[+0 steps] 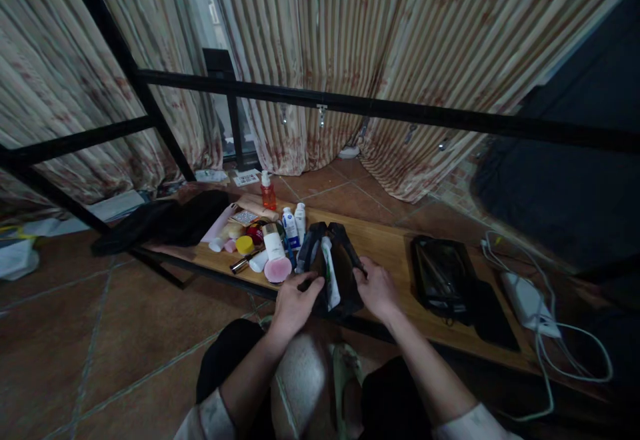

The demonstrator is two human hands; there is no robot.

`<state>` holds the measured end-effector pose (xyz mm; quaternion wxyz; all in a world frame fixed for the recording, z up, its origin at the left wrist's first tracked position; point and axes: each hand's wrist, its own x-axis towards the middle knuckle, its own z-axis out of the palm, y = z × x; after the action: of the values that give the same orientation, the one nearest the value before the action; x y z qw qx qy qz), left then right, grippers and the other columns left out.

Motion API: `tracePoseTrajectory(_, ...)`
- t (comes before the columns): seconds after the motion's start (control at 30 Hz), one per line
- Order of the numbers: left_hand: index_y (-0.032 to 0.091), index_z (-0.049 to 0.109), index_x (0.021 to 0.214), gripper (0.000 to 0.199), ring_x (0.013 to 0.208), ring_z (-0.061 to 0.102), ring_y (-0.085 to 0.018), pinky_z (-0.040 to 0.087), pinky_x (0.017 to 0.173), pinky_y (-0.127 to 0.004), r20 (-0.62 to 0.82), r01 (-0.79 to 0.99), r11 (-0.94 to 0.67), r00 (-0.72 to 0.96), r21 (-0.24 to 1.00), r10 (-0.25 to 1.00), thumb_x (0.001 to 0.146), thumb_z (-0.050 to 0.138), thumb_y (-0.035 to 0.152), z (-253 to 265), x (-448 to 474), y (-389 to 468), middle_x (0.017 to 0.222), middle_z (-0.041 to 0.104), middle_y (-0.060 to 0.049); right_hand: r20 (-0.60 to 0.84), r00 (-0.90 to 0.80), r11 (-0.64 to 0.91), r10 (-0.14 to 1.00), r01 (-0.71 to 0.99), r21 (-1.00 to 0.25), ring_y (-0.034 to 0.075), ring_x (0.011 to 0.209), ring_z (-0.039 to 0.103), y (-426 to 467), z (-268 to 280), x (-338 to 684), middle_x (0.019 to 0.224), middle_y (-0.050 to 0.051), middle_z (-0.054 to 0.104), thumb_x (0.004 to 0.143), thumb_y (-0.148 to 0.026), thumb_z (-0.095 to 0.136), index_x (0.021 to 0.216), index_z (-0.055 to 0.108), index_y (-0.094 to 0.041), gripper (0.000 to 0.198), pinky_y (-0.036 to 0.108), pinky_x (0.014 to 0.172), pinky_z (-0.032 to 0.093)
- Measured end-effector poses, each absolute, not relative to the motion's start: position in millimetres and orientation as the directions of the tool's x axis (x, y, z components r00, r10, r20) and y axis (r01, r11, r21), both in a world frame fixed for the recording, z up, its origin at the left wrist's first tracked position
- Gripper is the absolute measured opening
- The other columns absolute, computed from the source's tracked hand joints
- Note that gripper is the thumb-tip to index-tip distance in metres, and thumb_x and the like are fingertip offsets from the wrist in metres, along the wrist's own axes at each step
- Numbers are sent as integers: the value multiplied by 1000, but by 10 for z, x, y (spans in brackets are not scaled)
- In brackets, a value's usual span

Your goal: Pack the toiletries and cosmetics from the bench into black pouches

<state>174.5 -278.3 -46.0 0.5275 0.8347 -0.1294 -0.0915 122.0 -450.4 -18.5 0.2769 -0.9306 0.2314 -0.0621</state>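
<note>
A black pouch [345, 253] lies spread at the front edge of the wooden bench, its mouth facing up. A white tube with green print [330, 273] sits lengthwise inside it. My right hand [377, 288] pinches the pouch's right edge between thumb and fingers. On the opposite side, my left hand [296, 301] is closed at the near left edge, thumb by the tube; its fingertips are partly hidden. Just left of the pouch are a pink-capped white bottle [273, 243], a blue-and-white bottle [291, 227] and a white tube [300, 217].
Several cosmetics, including a yellow-lidded jar [245, 245] and an orange pump bottle [268, 193], crowd the bench [390, 247]. Black cloth [170, 223] lies left. A black mesh case [443, 273] and a white power strip [530, 303] with cables lie right. A black metal bar [300, 95] crosses ahead.
</note>
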Motion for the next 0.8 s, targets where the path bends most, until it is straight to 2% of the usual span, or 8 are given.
tracePoseTrajectory(0.07,19,71,100,29,71,64,-15,51,70,-26,-64,-148,-480,915,865,-399,77,61,35,-342,1954,-2812,83,72,-1,11,897,-756,-441,-365,-543,19,85,65,-4536,-112,1205,91,7,71,86,-16,46,105,61,-17,25,25,74,43)
tracePoseTrajectory(0.1,18,72,97,25,66,62,-14,49,66,-25,-60,-161,-491,913,856,-404,75,62,27,-287,2046,-2830,77,70,0,20,900,-761,-435,-356,-543,19,84,66,-4562,-68,1192,90,7,71,85,-16,46,107,61,-18,27,25,74,43)
tracePoseTrajectory(0.17,19,73,92,28,63,59,-13,47,64,-23,-42,-189,-507,912,841,-409,69,60,11,-195,2178,-2860,71,67,2,49,891,-764,-452,-358,-537,19,84,66,-4643,18,1156,91,7,72,85,-17,46,114,59,-19,32,26,74,44)
tracePoseTrajectory(0.23,20,73,93,35,63,57,-13,46,64,-24,14,-250,-536,914,806,-404,66,56,5,-143,2238,-2881,68,64,2,88,866,-769,-492,-385,-509,21,85,67,-4756,79,1115,95,9,72,84,-17,46,119,57,-18,36,27,75,45)
tracePoseTrajectory(0.37,18,72,93,39,64,56,-14,46,66,-25,96,-369,-567,886,737,-453,64,52,2,-157,2232,-2968,69,62,0,77,859,-791,-506,-427,-438,23,85,67,-4994,73,1057,90,11,72,82,-17,45,113,61,-15,35,29,75,46)
tracePoseTrajectory(0.53,19,70,100,41,69,58,-14,48,72,-25,119,-404,-493,851,771,-512,67,51,4,-225,2160,-3173,78,65,-1,108,840,-776,-531,-431,-460,20,71,68,-5173,-10,1045,83,7,72,82,-23,43,113,61,-17,37,27,64,47)
tracePoseTrajectory(0.67,19,69,102,42,73,59,-15,49,76,-27,109,-382,-455,847,804,-520,66,51,4,-293,2122,-3270,84,66,-2,166,828,-798,-536,-433,-419,22,78,68,-5303,-97,1038,85,9,72,81,-26,44,113,61,-16,37,29,70,48)
tracePoseTrajectory(0.8,19,68,104,42,80,60,-17,50,82,-30,109,-402,-413,812,817,-573,67,51,6,-429,2125,-3315,91,67,-4,116,847,-797,-519,-430,-423,23,92,67,-5409,-234,1021,98,12,71,82,-28,44,115,59,-15,39,29,76,49)
